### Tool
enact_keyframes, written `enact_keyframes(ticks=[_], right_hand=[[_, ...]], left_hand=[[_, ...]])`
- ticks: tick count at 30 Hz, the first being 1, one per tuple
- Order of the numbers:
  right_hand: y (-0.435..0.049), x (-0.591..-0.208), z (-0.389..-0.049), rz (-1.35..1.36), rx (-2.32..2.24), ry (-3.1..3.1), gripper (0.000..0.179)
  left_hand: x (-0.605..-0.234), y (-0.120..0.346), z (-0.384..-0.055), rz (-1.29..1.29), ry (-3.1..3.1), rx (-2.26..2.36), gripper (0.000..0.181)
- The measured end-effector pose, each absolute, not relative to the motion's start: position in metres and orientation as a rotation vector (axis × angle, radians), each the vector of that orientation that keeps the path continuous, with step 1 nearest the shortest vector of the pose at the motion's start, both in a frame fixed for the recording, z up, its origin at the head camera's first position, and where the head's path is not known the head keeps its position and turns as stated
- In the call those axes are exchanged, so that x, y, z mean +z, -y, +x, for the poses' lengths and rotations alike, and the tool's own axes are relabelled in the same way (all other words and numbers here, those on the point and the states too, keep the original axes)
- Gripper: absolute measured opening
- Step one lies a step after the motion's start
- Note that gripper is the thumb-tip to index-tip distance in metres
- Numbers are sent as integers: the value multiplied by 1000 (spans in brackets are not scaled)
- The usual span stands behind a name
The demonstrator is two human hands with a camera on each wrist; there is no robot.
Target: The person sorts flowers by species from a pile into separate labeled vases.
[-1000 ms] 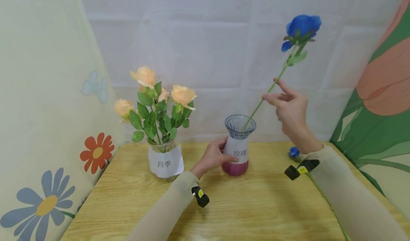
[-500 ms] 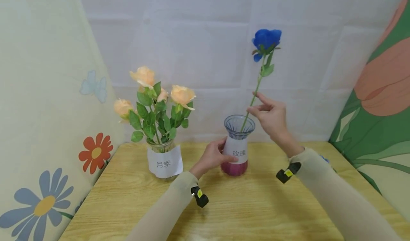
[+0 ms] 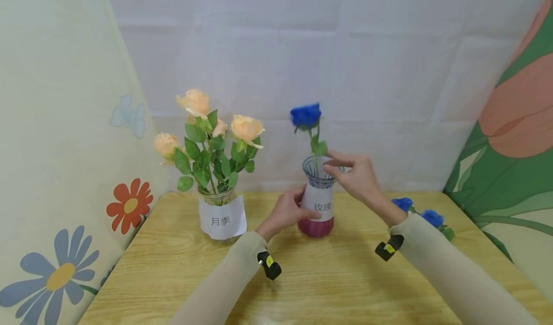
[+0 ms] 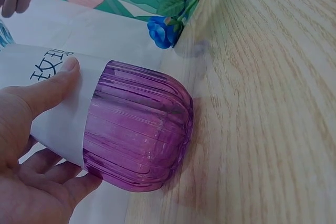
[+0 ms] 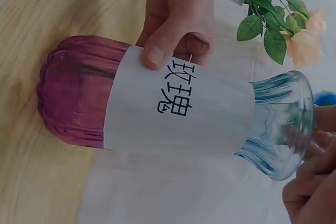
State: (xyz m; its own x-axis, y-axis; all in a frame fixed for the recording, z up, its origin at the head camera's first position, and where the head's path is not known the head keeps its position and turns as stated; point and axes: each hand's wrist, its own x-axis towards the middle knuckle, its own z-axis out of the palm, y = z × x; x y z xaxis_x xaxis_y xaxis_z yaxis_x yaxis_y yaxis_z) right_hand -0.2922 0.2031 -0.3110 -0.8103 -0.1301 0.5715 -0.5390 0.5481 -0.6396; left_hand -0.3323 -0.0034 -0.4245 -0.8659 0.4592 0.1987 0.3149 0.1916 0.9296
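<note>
My left hand [image 3: 290, 212] grips the body of a glass vase [image 3: 317, 227], thumb across its white paper label; the vase stands upright, with a purple base and a bluish flared rim. In the left wrist view, the fingers [image 4: 84, 186] curl under the label beside the purple glass. A blue rose [image 3: 306, 115] stands in the vase, its stem inside the neck and its bloom leaning left above the rim. My right hand [image 3: 355, 177] is at the right side of the rim, thumb and forefinger parted, their tips just right of the stem.
To the left stands a clear glass jar [image 3: 219, 198] with a white label [image 3: 222, 220], holding several peach roses [image 3: 247, 129]. More blue roses [image 3: 432, 218] lie on the wooden table [image 3: 345, 286], partly behind the right sleeve. A white cloth [image 3: 268, 75] hangs at the back.
My right hand has brought the blue rose left and down into the vase, and its fingers have come off the stem. The bloom now tips left. The left hand keeps its hold.
</note>
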Motion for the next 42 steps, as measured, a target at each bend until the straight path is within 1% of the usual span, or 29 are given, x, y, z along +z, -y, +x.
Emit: enact_keyframes(ticks=[9, 13, 17, 19, 26, 30, 36, 40, 42], right_hand=[[-228, -321, -251, 396, 1147, 2253, 26], [-246, -332, -231, 330, 1115, 2343, 24], [-265, -348, -220, 313, 1141, 2463, 24], [-274, -356, -215, 308, 1179, 2535, 26], [-300, -377, -197, 167, 1383, 2749, 37], [-318, -387, -189, 176, 1461, 2770, 41], [-351, -399, -177, 125, 1604, 2812, 53], [-376, -402, -171, 87, 1732, 2850, 58], [-389, -403, -169, 71, 1808, 2862, 56]], left_hand=[[-424, 2, -331, 722, -2329, 1757, 91], [-424, 1, -332, 718, -2343, 1753, 93], [-424, 3, -332, 733, -2343, 1763, 91], [-425, 4, -333, 743, -2339, 1764, 90], [-424, 5, -334, 726, -2348, 1743, 91], [-421, 5, -333, 697, -2329, 1749, 90], [-418, 4, -333, 698, -2302, 1763, 89], [-419, 5, -332, 697, -2286, 1772, 83], [-419, 5, -332, 691, -2285, 1769, 80]])
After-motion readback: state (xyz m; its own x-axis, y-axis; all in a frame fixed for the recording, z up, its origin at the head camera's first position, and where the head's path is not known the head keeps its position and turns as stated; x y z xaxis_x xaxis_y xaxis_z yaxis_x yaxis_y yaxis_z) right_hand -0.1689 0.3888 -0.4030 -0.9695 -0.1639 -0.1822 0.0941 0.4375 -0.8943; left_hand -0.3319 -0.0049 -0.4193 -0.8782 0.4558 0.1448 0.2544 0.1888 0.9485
